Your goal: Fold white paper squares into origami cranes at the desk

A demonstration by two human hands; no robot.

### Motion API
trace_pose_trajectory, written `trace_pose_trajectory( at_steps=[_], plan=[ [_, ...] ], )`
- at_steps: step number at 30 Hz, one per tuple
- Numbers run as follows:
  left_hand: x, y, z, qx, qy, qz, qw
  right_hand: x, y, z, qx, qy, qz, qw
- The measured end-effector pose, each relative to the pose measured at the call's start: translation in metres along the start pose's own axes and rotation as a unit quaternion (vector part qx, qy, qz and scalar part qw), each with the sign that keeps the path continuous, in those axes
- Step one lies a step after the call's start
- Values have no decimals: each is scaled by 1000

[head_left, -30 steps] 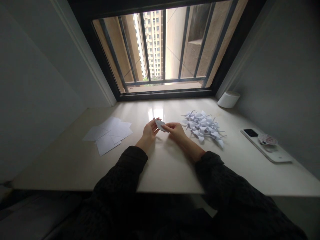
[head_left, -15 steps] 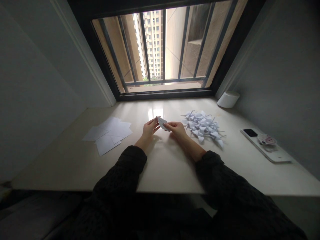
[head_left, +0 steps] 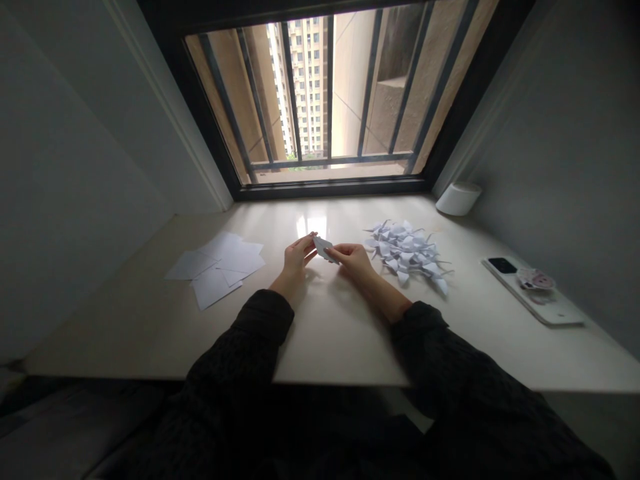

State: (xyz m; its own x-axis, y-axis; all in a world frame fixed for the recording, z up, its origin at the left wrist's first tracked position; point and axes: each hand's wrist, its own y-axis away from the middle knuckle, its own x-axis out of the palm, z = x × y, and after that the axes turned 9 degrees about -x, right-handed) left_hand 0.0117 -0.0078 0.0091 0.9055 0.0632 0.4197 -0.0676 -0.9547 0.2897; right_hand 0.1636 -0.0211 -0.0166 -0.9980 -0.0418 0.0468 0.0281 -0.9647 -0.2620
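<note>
Grip: 2 hands close together, right hand [head_left: 353, 261] pinching a small folded white paper [head_left: 325, 249] at its lower end, left hand [head_left: 297, 257] touching its upper corner.
Paper: between the 2 hands, tilted, upper end toward the left hand.
Change: paper and hands sit almost where they were a moment earlier.
Pile: folded paper cranes [head_left: 406, 253] heaped on a pale stone desk [head_left: 340, 340], just right of the right hand.
Sheets: overlapping white paper squares [head_left: 220, 263] on the desk, left of the left hand.
Far right: white phone [head_left: 545, 303] with a round sticker [head_left: 535, 279], well apart from the grip.
Beyond: white cylinder [head_left: 457, 199] by the barred window [head_left: 325, 189].
Sleeves: dark knit sleeves [head_left: 240, 360] reach both wrists from below.
</note>
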Motion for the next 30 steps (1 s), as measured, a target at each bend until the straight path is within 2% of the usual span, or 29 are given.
trace_pose_trajectory(
  at_steps=[6,9,12,14,18,20,24,30],
  plan=[
    [2,1,0,8,13,-26,1000,1,1,-1,-3,-5,3,1000],
    [-4,-7,-2,-7,63,-75,995,3,3,-2,-7,-5,7,1000],
    [-14,-16,-5,19,81,-94,992,3,3,0,-3,2,-2,1000],
    [-16,-18,-5,16,71,-85,994,1,3,3,0,7,-11,1000],
    [-9,-9,-1,23,-42,33,998,-1,2,5,-9,8,-20,1000],
    [-2,-3,3,32,-107,68,991,-1,2,5,-16,8,-17,1000],
    [5,2,10,26,-127,65,989,2,5,6,-21,10,-6,1000],
    [6,2,10,-31,-22,59,998,6,6,10,-32,-20,16,999]
  ],
)
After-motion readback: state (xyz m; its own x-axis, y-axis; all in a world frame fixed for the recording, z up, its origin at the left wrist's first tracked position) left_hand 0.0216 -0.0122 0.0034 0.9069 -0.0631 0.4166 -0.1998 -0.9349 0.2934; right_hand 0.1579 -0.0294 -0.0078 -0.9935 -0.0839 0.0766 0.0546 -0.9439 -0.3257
